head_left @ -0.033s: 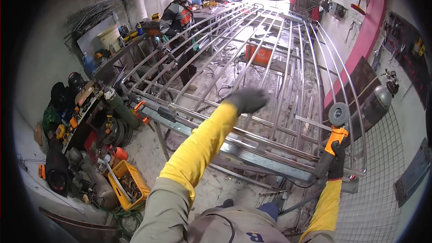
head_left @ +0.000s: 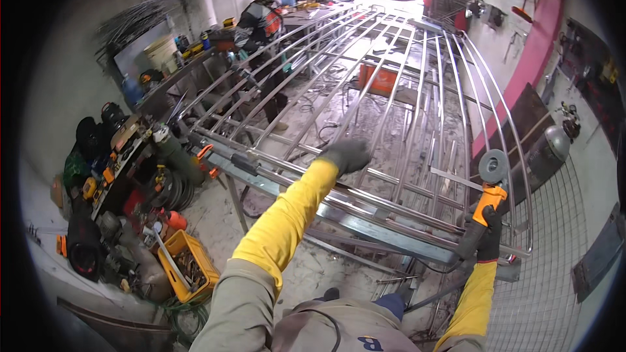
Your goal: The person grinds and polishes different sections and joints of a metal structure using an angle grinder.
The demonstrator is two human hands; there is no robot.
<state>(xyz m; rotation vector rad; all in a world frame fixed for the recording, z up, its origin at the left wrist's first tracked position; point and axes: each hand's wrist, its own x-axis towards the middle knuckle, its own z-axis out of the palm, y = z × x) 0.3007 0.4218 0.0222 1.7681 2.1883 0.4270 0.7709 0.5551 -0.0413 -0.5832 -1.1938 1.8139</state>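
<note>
My right hand (head_left: 489,238), in a dark glove, is closed round an orange and black angle grinder (head_left: 490,207). The grinder's grey disc (head_left: 493,166) points upward, above the right end of a large frame of shiny metal tubes (head_left: 350,114). My left hand (head_left: 347,156), gloved too, is over the near tubes of this frame. Its fingers are blurred, so whether they touch a tube is unclear, and nothing shows in them. Yellow sleeves cover both my forearms. A flat metal strip (head_left: 454,178) lies across the tubes left of the grinder.
A helmeted person (head_left: 261,23) stands beyond the frame's left side. An orange clamp (head_left: 206,152) grips the near left corner. At left are a yellow crate (head_left: 171,244) of metal pieces and a green gas cylinder (head_left: 175,153). Wire mesh (head_left: 548,261) leans at right.
My left hand has drawn back slightly to the left and lower, its fingers no longer reaching as far right. My right hand keeps its hold on the angle grinder.
</note>
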